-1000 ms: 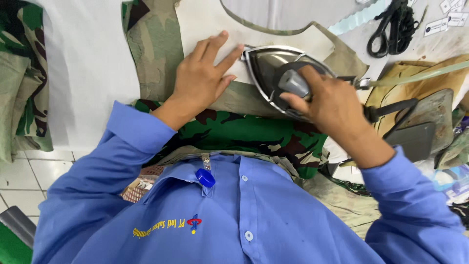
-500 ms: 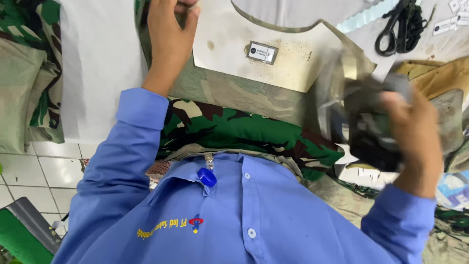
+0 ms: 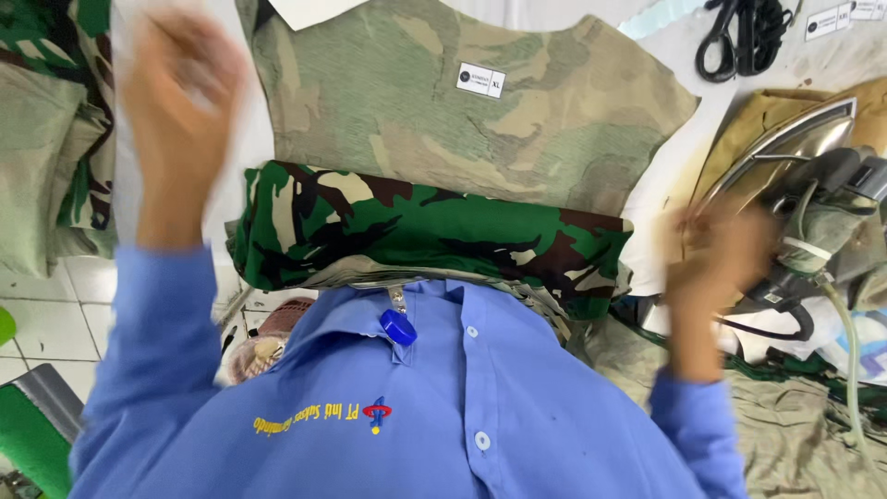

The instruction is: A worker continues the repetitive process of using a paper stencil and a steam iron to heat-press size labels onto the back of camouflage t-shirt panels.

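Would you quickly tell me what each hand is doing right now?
Left hand: raised over the table, blurred, holding nothing visible; open or closed cannot be told.
Right hand: blurred beside the iron; grip cannot be told.

glossy metal iron [image 3: 785, 148] soleplate, matt camouflage cloth [image 3: 434, 236] — woven

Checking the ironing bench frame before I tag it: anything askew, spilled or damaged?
Nothing spilled or visibly damaged. The iron sits tilted at the right edge, soleplate facing up, with the right hand beside it; blur hides whether it grips. The faded camouflage panel lies flat, the folded green camouflage cloth lies along its near edge. The left hand is raised, blurred.
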